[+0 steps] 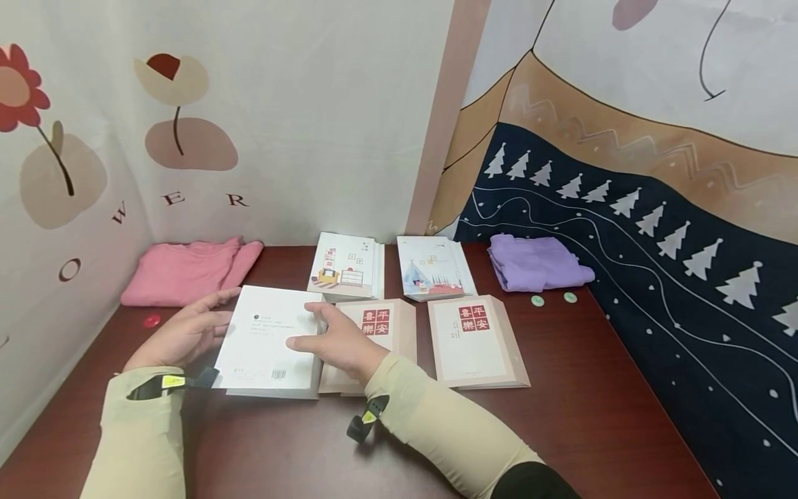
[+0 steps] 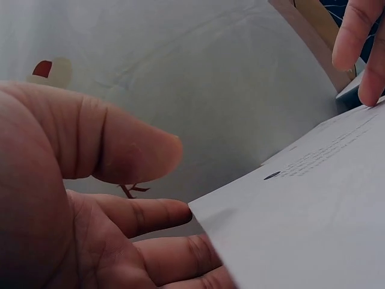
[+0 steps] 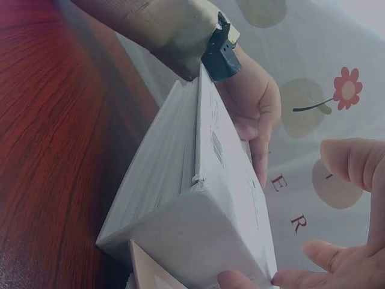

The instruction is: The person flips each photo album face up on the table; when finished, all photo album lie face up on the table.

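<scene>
A thick white book [image 1: 269, 339] lies on the table at the left with its barcode side up. In the right wrist view its page block and smooth side [image 3: 174, 235] show. My left hand [image 1: 190, 331] is at its left edge. Extended fingers [image 2: 180, 256] touch that edge, and the thumb stays apart from it. On the right, my right hand [image 1: 349, 339] has its fingers spread at the book's right edge. Fingertips [image 3: 298, 278] touch the edge there. Partly under the right hand lies a beige book [image 1: 399, 346] with red square characters.
Another beige book [image 1: 476, 353] lies to the right. Behind are two stacks of illustrated white books [image 1: 341, 267], [image 1: 431, 269]. Folded pink cloth [image 1: 187, 274] and purple cloth [image 1: 536, 262] lie at the back corners. A red button [image 1: 152, 321] and green buttons [image 1: 537, 301] lie nearby.
</scene>
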